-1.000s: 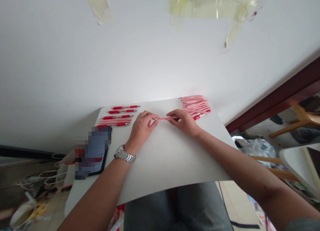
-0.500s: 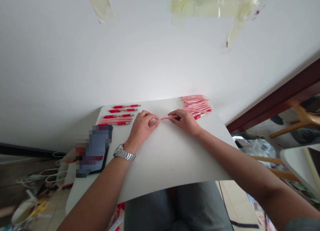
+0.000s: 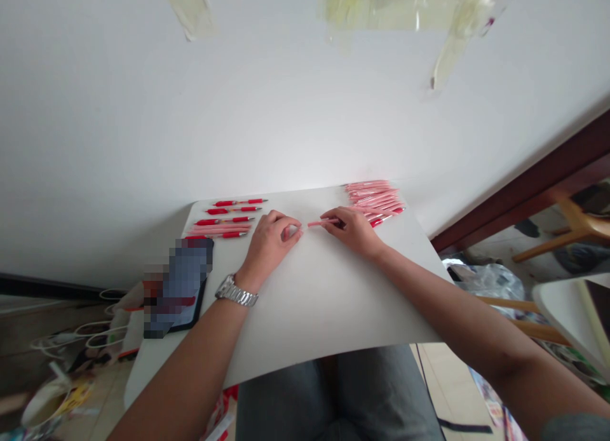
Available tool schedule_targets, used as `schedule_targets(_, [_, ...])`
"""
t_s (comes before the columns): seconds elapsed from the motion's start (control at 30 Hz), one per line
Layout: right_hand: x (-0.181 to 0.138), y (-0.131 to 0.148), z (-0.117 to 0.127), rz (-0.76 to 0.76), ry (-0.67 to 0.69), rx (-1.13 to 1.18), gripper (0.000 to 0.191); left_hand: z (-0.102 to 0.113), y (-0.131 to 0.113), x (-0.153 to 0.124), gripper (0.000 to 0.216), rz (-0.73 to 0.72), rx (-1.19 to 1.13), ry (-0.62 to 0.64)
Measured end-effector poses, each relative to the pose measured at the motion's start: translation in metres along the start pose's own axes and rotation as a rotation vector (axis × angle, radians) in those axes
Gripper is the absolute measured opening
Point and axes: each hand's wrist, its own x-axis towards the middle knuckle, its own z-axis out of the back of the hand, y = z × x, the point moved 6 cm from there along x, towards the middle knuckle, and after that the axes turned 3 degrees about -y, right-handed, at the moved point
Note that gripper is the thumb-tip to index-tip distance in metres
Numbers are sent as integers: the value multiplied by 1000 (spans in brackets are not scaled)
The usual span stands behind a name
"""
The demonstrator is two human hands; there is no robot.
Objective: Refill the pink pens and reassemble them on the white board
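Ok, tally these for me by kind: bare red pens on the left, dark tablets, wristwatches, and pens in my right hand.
Bare red pens: 4
Dark tablet: 1
Wristwatch: 1
Pink pen in right hand: 1
Total: 7

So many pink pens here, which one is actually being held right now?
The single pink pen at the table's middle, pinched by the right hand near the left hand. The rest lie untouched: a pile to the right, a row to the left.
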Motion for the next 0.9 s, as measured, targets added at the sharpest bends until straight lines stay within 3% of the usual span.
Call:
schedule_targets(0.63, [2,2,9,-40,-108,1,17,-2,-12,-2,24,-106,-25,74])
schedule_targets(0.9, [2,1,12,-67,-145,23,17,4,-12,0,21,-67,-45,16])
